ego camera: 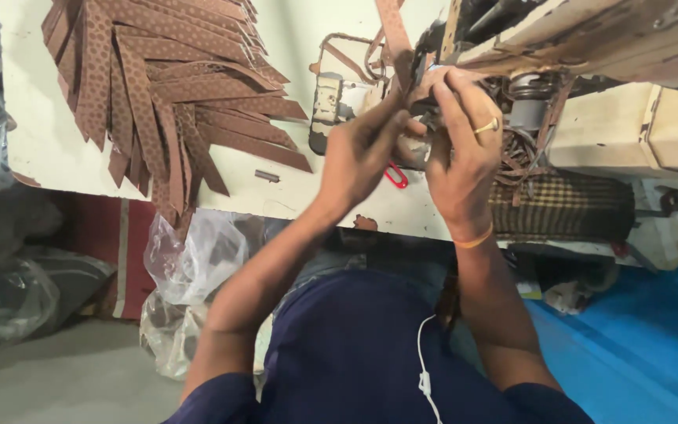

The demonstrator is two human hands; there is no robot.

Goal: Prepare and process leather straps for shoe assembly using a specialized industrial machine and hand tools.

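Two hands work a brown strap at a sewing machine.

Low in the frame a white earphone cord (pixel 425 377) hangs over a dark blue shirt (pixel 355 353). Above it, at centre, the left hand (pixel 359 153) pinches the brown strap (pixel 392 31), its grip closed on it, while the right hand (pixel 464 149), wearing a gold ring (pixel 486 126), curls its grip around the same strap just below the machine head (pixel 590 39). Red-handled scissors (pixel 395 177) lie on the white bench (pixel 292 47) beneath the hands. A fanned pile of brown straps (pixel 158 86) fills the upper left.
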